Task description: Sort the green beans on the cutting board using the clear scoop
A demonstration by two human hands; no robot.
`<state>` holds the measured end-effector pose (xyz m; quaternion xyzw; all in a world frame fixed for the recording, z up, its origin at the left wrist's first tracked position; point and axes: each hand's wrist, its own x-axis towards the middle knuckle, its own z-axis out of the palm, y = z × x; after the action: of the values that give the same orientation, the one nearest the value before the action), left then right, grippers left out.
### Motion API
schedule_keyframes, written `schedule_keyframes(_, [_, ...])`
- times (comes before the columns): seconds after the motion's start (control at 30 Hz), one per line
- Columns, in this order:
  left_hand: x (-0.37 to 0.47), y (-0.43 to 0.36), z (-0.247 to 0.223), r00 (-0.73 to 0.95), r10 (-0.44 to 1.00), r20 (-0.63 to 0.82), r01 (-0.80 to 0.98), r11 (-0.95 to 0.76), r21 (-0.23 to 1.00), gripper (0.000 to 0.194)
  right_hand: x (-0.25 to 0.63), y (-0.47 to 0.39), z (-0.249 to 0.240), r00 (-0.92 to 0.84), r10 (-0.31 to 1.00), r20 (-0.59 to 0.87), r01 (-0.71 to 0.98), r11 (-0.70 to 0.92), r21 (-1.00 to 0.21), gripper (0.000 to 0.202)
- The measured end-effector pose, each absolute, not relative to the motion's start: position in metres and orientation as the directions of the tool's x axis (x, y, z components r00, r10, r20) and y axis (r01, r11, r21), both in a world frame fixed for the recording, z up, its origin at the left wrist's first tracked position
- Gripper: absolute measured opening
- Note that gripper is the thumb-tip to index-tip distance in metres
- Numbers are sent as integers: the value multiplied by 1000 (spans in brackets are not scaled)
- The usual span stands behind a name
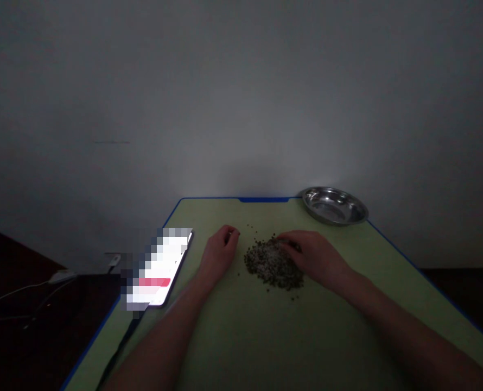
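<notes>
A loose pile of small dark and pale grains [272, 263] lies on the green table [241, 336], with a few stray bits around it. My right hand [309, 252] reaches over the pile's right upper side, its fingers curved and together at the grains; anything between the fingertips is too small to name. To the left of the pile, my left hand [221, 250] rests on the table with thumb and fingers curled together. A tiny dark speck shows at its fingertips, too small to make out.
A shiny metal bowl [334, 206] stands at the table's back right corner. A lit tablet or phone [160, 266], partly blurred out, lies at the left edge with a dark strap below it. White cables [62, 277] are beyond the left edge. A grey wall rises behind.
</notes>
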<state>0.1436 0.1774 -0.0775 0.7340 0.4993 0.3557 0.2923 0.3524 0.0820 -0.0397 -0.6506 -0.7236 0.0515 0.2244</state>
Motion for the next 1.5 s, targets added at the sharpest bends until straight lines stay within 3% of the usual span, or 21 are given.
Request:
schedule_keyframes(0.17, [144, 177, -76, 247, 943, 223, 514, -322, 795, 27, 380, 88, -39, 101, 952, 289, 926, 16, -376, 29])
schedule_keyframes(0.3, [144, 177, -75, 241, 946, 217, 509, -313, 802, 27, 381, 90, -47, 106, 961, 255, 937, -10, -350, 29])
schedule_keyframes(0.57, [143, 178, -76, 248, 939, 237, 508, -335, 794, 26, 357, 83, -43, 15, 966, 259, 891, 104, -442, 25])
schedule_keyframes(0.8, [143, 179, -78, 258, 937, 236, 507, -339, 793, 26, 344, 77, -44, -101, 967, 236, 900, 190, -393, 25])
schedule_keyframes(1.0, [143, 179, -76, 237, 941, 242, 486, -331, 809, 27, 358, 78, -41, 17, 968, 249, 902, 93, -422, 24])
schedule_keyframes(1.1, [142, 179, -73, 180, 960, 214, 432, -273, 860, 26, 344, 77, -34, -4, 973, 232, 891, 109, -441, 23])
schedule_keyframes(1.27, [141, 179, -66, 73, 982, 174, 283, -188, 941, 24, 290, 84, -29, -204, 958, 202, 888, 268, -373, 19])
schedule_keyframes(1.5, [140, 181, -65, -5, 986, 167, 209, -162, 964, 21, 263, 97, -44, -191, 959, 211, 901, 257, -351, 28])
